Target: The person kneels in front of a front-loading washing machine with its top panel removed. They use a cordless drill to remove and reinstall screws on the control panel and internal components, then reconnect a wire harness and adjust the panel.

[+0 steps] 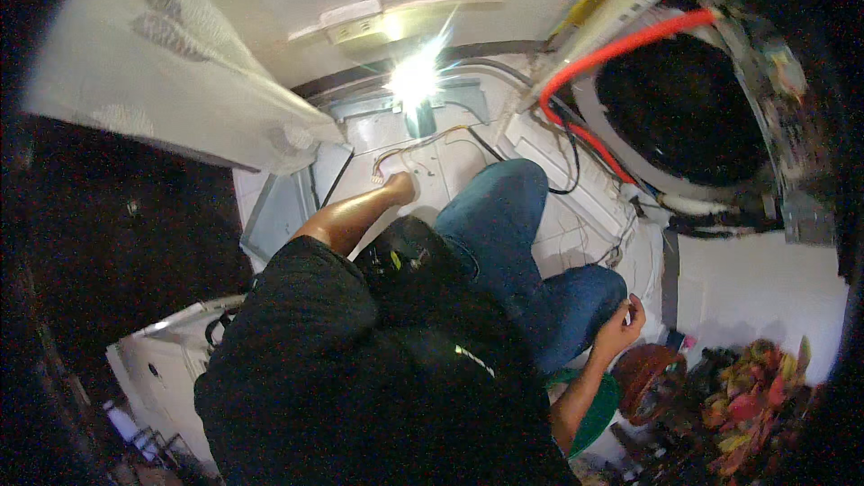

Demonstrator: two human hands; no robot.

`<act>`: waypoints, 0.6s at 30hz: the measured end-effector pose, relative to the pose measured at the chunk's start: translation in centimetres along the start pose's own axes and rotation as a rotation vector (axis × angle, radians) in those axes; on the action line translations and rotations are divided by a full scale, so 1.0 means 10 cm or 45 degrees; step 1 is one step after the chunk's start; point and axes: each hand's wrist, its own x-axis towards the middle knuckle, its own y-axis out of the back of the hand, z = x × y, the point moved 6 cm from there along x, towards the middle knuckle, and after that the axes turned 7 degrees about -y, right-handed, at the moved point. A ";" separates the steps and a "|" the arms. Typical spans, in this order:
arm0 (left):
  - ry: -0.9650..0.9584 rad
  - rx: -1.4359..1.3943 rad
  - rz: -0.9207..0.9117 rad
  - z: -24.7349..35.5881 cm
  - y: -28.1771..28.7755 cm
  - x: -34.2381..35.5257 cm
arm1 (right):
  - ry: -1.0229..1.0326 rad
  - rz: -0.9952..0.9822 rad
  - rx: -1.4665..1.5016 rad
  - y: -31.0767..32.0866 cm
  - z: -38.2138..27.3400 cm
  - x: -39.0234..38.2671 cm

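On the pale tiled floor [432,171], my left hand [400,187] is down low with its fingers curled under. Whatever it holds, if anything, is hidden. Right by it lies a white plug connector [376,177] on a bundle of thin coloured wires [418,143]. My right hand [617,328] is raised beside my bent knee [589,292], its fingers half bent with a gap between them, and I see nothing in it. Beyond the wires stands a bright work light [416,85], its glare hiding its shape.
At right is a white appliance cabinet with a round dark opening [675,108] and a red hose [585,58]. A cloth-covered piece [198,63] stands at left, near a grey metal panel [281,214]. A green basin [596,414] and red-yellow leaves [751,396] are lower right.
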 end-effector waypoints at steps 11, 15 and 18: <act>0.462 -0.298 0.561 0.37 0.61 -0.68 | 0.760 -0.539 -0.513 -0.47 -1.39 0.23; 0.495 -0.292 0.738 0.27 0.45 -0.73 | 0.967 -0.798 -0.666 -0.86 -1.31 0.14; 0.564 -0.398 0.728 0.17 0.27 -0.63 | 0.852 -0.887 -0.551 -0.99 -1.25 0.25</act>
